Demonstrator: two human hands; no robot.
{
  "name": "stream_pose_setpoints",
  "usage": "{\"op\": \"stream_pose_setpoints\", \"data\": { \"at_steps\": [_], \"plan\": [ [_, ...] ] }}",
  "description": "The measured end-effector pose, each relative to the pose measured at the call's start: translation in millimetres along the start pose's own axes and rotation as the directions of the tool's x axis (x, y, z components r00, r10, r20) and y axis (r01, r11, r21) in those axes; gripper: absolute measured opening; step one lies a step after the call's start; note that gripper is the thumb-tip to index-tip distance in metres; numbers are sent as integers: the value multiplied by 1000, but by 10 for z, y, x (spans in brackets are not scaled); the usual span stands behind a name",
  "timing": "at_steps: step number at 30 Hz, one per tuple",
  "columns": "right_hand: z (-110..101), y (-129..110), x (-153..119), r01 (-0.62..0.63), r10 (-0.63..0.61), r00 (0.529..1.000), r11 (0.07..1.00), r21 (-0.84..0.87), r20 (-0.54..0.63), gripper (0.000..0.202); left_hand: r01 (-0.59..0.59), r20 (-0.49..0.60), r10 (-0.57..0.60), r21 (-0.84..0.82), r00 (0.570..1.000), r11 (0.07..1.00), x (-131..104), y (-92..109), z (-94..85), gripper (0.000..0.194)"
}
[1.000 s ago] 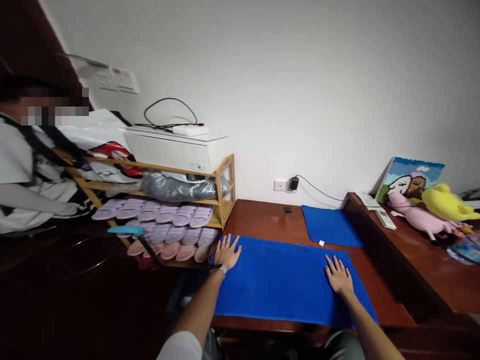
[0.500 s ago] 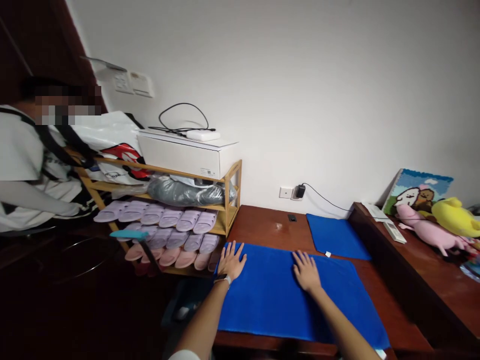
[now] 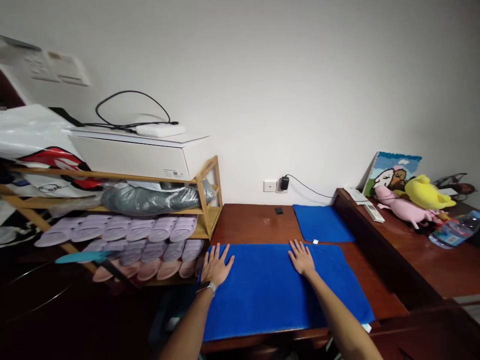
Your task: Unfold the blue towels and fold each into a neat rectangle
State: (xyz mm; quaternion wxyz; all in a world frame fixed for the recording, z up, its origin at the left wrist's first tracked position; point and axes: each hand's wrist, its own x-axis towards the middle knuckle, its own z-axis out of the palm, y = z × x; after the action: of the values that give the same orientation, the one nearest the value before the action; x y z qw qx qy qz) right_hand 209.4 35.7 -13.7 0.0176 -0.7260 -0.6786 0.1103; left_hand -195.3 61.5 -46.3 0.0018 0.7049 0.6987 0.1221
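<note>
Larger blue cloth [image 3: 262,295] spread across the tabletop [image 3: 245,220]; the left hand [image 3: 216,267] lies palm-down at its far left corner, the right hand [image 3: 302,259] likewise near the far edge — both unclenched, grasping nothing, probably flattened to smooth the fabric — while a smaller blue cloth [image 3: 324,223] lies just behind, apparently clear of the working area

A pale wall [image 3: 255,100] stands behind a reddish-brown wooden desk [image 3: 247,220] and a light wooden rack [image 3: 204,207].

Front cloth [image 3: 262,295] on desk [image 3: 243,222], second cloth [image 3: 323,223] behind, rack [image 3: 204,210] at left.
</note>
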Motion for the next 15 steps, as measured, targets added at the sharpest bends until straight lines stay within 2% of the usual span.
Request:
{"op": "stream_pose_setpoints", "data": {
  "at_steps": [4,7,10,15],
  "plan": [
    [-7,902,-101,-167,166,985,986,-28,-42,68,-5,-27,5,14,1000,1000,6,-16,21,70],
    [38,1357,-145,-244,240,968,969,-49,-67,69,-9,-32,10,21,999,1000,13,-30,34,70],
    [76,1538,-143,-256,251,964,966,-47,-91,70,-3,-25,4,32,1000,999,23,-43,43,70],
    [88,1536,-115,-254,251,963,967,-19,-99,71,0,2,0,27,1000,1000,41,-51,37,70]
  ]
}}
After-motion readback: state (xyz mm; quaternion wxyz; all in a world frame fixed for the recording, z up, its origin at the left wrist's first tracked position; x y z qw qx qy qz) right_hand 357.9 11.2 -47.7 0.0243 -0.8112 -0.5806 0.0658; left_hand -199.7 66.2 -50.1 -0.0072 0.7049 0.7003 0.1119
